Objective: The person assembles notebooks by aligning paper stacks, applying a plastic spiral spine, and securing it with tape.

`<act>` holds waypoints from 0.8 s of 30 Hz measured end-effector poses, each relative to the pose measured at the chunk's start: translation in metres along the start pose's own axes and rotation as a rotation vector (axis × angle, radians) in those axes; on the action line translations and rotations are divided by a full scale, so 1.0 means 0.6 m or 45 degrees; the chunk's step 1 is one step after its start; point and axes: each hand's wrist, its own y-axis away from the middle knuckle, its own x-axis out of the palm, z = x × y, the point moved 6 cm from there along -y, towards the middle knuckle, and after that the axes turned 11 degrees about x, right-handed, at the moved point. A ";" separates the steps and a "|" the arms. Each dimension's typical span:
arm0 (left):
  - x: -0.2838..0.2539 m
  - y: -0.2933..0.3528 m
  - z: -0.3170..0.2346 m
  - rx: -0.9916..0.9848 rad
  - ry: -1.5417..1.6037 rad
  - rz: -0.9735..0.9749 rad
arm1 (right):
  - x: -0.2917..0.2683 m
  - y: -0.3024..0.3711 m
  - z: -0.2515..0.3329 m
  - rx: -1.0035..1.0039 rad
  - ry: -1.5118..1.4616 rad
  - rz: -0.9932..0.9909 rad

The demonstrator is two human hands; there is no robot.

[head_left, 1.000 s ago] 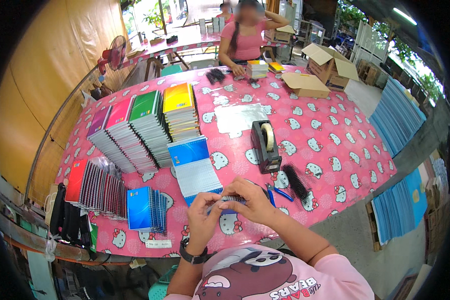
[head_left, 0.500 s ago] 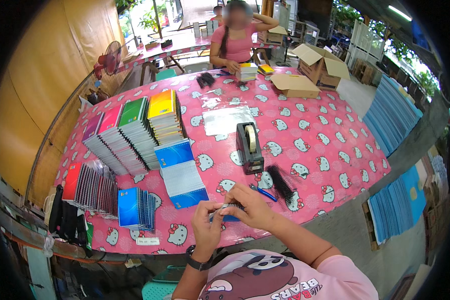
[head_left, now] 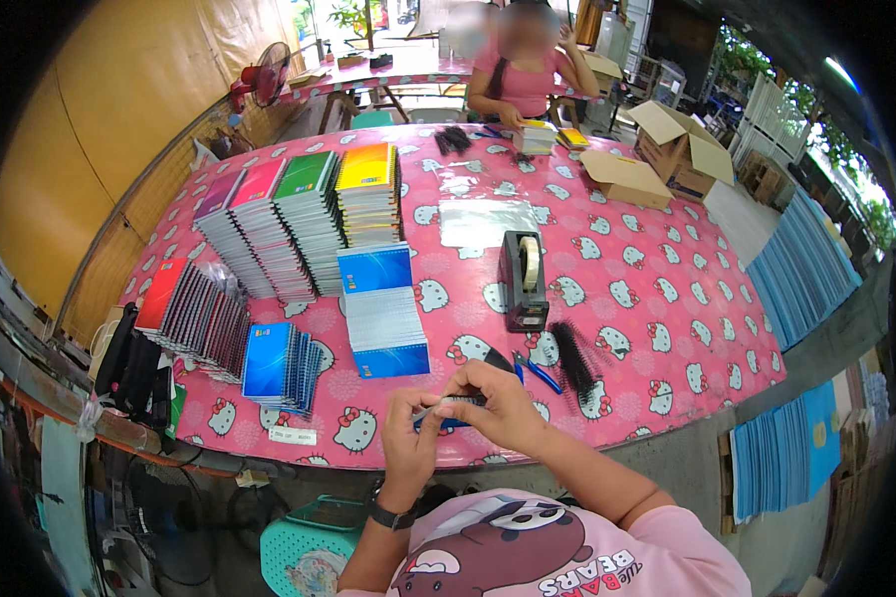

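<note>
Close to the near table edge, both hands hold a blue notebook (head_left: 455,423), mostly hidden by my fingers. A dark spiral binding shows along its upper edge. My left hand (head_left: 409,438) pinches the binding's left end. My right hand (head_left: 496,406) is closed on it from the right, thumb and fingertips meeting near the left fingers. Just beyond the right hand lie blue-handled pliers (head_left: 538,374) and a heap of black spiral coils (head_left: 573,363). Ahead and to the left, blue-covered sheets (head_left: 390,360) are laid out in a stepped pile.
A black tape dispenser (head_left: 524,284) stands mid-table by clear plastic sheets (head_left: 483,223). Tall notebook stacks (head_left: 304,224) fill the left, with red notebooks (head_left: 194,313) and blue notebooks (head_left: 281,368) nearer. Across the table, a person (head_left: 523,75) sits by an open carton (head_left: 682,149).
The view has shifted, so the tabletop sits farther right and higher. My hands keep hold of the notebook with almost the same grip. More of the pliers is visible now.
</note>
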 end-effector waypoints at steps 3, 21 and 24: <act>-0.016 -0.006 -0.012 0.018 -0.141 -0.016 | 0.016 -0.005 0.007 -0.135 0.073 -0.075; -0.090 -0.041 0.065 -0.008 -0.014 -0.165 | 0.093 -0.070 0.013 -0.397 0.186 -0.316; -0.100 -0.051 0.065 -0.049 -0.069 -0.070 | 0.093 -0.082 0.004 -0.221 0.073 -0.181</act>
